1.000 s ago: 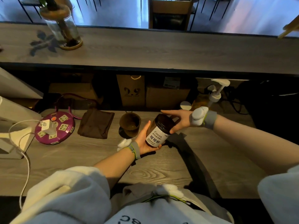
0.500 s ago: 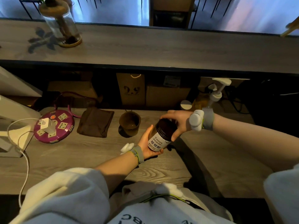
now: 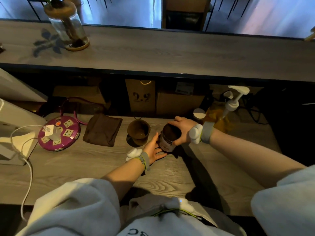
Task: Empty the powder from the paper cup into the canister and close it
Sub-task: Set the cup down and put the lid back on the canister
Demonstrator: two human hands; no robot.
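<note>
The cocoa powder canister (image 3: 167,139), dark with a white label and a dark lid on top, stands upright on the wooden counter (image 3: 95,166). My right hand (image 3: 182,129) grips it from above, fingers wrapped around the lid. My left hand (image 3: 154,149) lies palm up beside the canister's base, fingers spread and touching its lower left side. The brown paper cup (image 3: 138,132) stands upright just left of the canister; its inside looks nearly bare.
A folded brown cloth (image 3: 103,129) and a round purple power strip (image 3: 58,133) lie to the left. A pump bottle (image 3: 226,108) and a small jar (image 3: 199,114) stand behind my right wrist. A raised bar shelf (image 3: 170,53) runs across above.
The canister went from tilted in my left palm to standing upright on the counter. My left hand let go and opened flat; my right hand closed over the lid.
</note>
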